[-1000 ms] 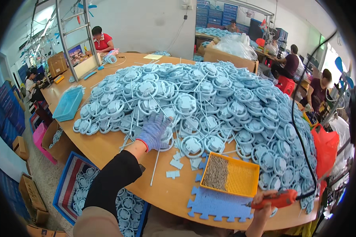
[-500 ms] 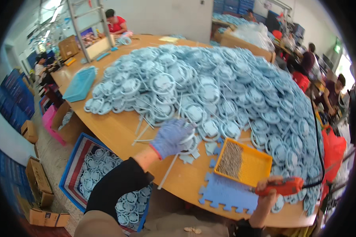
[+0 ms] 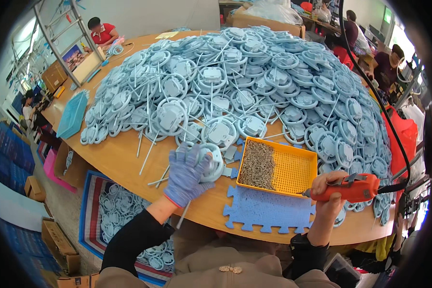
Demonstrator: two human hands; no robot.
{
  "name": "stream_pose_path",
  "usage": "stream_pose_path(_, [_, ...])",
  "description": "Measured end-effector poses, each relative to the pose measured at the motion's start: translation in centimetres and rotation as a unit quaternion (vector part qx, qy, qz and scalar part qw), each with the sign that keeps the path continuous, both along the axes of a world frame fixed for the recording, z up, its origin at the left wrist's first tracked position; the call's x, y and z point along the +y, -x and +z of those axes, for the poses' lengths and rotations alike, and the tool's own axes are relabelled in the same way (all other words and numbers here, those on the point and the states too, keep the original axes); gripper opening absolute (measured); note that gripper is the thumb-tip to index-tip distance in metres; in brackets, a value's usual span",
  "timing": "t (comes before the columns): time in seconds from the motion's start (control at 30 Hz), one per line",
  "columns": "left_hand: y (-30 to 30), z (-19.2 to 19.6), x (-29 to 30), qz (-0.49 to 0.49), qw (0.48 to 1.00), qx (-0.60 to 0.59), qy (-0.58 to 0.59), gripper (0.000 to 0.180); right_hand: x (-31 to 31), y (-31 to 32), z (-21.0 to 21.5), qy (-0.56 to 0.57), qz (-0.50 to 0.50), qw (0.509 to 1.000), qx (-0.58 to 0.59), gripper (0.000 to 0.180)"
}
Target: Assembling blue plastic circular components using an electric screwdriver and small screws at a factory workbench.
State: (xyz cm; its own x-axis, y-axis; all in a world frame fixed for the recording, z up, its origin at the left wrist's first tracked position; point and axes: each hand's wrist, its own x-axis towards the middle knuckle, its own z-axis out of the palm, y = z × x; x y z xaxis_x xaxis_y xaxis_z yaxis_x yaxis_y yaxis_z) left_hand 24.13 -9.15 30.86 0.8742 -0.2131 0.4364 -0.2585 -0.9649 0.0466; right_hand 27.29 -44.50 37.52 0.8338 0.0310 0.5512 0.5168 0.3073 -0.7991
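My left hand (image 3: 185,172), in a blue-grey knit glove, grips a round light blue plastic part (image 3: 215,164) with a raised ring. A thin pale rod (image 3: 183,215) sticks out below the glove. The palm hides much of how the part is held. My bare right hand (image 3: 328,192) is wrapped round a red electric screwdriver (image 3: 353,188), its tip pointing left by a yellow tray's front corner. Small screws (image 3: 257,166) fill the left half of that yellow tray (image 3: 296,169). Under it lies a blue foam mat (image 3: 266,211) with jigsaw edges.
A large heap of similar light blue parts (image 3: 278,77) covers much of the wooden table (image 3: 144,180). At the left edge stands a light blue basket (image 3: 72,115). A striped, blue-rimmed bin (image 3: 92,211) below holds more parts. The screwdriver's black cable (image 3: 393,129) arches along the right.
The view has shifted, so the heap and tray sit higher and further left. My left hand is off the heap's front edge with a part. The screwdriver remains in my right hand.
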Motion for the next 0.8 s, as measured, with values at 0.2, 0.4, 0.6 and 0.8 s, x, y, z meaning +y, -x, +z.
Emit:
stream_pose_path(0.2, [-8.5, 1.1, -0.9, 0.041, 0.993, 0.079, -0.082, 0.095, 0.1, -0.3, -0.8, -0.003, -0.01, 1.0, 0.002, 0.054])
stream_pose_path(0.4, [-14.0, 3.6, -1.8, 0.163, 0.961, 0.204, -0.089, 0.101, -0.2, 0.4, 0.0, 0.012, 0.002, 1.0, 0.006, 0.054])
stream_pose_path(0.6, [-13.9, 5.4, -3.4, 0.134, 0.962, 0.233, -0.041, 0.095, -1.9, -0.5, 0.1, -0.027, -0.011, 1.0, 0.008, 0.053])
stream_pose_path(0.8, [-17.9, 4.5, -7.6, -0.173, 0.934, -0.059, -0.306, 0.071, -1.2, -4.6, -1.3, -0.08, -0.016, 0.996, 0.037, 0.049])
